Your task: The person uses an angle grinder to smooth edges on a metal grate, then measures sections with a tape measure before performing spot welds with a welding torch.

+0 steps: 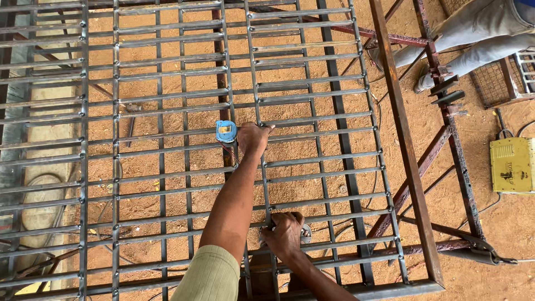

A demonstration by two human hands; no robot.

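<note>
A large grille of grey steel bars (pixel 167 100) lies flat on a rusty frame over red soil. My left hand (pixel 253 136) reaches out over the middle of the grille and grips a small blue tape measure (pixel 225 131) against a vertical bar. My right hand (pixel 285 233) is closer to me, closed around the same vertical bar where it crosses a horizontal one, with a small metal piece (pixel 305 233) showing beside the fingers. I cannot make out the tape's blade between the two hands.
Another person's legs in grey trousers (pixel 479 39) stand at the top right beside the rusty support frame (pixel 407 145). A yellow welding machine (pixel 511 165) sits on the ground at the right, with cables (pixel 504 131) trailing from it. A concrete slab (pixel 53 139) shows under the grille at left.
</note>
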